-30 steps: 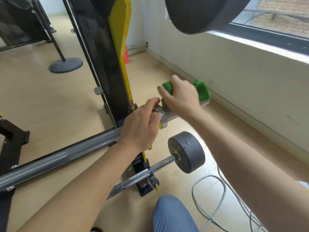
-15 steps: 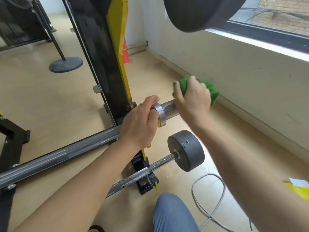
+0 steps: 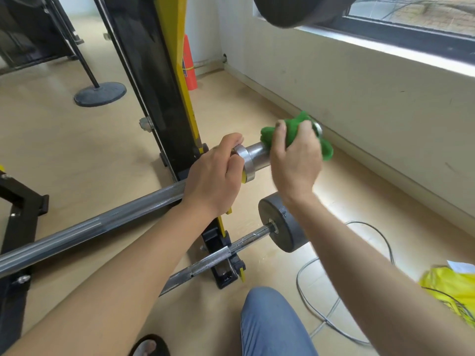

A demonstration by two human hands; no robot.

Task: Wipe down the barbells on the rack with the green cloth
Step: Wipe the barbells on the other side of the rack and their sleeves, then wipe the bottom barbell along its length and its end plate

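- Far left of the frame: a black frame part (image 3: 18, 209) stands on the pale wooden floor (image 3: 64, 140).
- Upper left: a round black base (image 3: 100, 94) with a thin slanted pole rests on the floor, well apart from the rack.
- Left to centre: the long barbell (image 3: 90, 231) runs diagonally from the lower left edge up toward the centre. Its shaft is grey and knurled.
- Upper centre: the black and yellow rack (image 3: 159, 80) rises out of the top of the frame. An orange cone (image 3: 189, 65) stands behind it near the wall.
- Centre: the left hand (image 3: 213, 181) is closed round the barbell just beside its silver collar, thumb on top against the collar rim.
- Lower centre: a shorter bar (image 3: 205, 265) lies low across the foot of the rack. It carries a dark weight plate (image 3: 285, 222) at its right end.
- Bottom centre: a knee in blue jeans (image 3: 272, 325) and part of a dark sandal are visible.
- Right of centre: the right hand (image 3: 295, 160) grips the green cloth (image 3: 295, 134), which is bunched round the shiny sleeve of the barbell near its end. The fingers curl over the cloth.
- Top right: a large dark plate (image 3: 303, 9) hangs at the frame edge, below a window.
- Lower right: a grey cable (image 3: 311, 307) loops on the floor; a yellow bag (image 3: 452, 289) lies at the edge.
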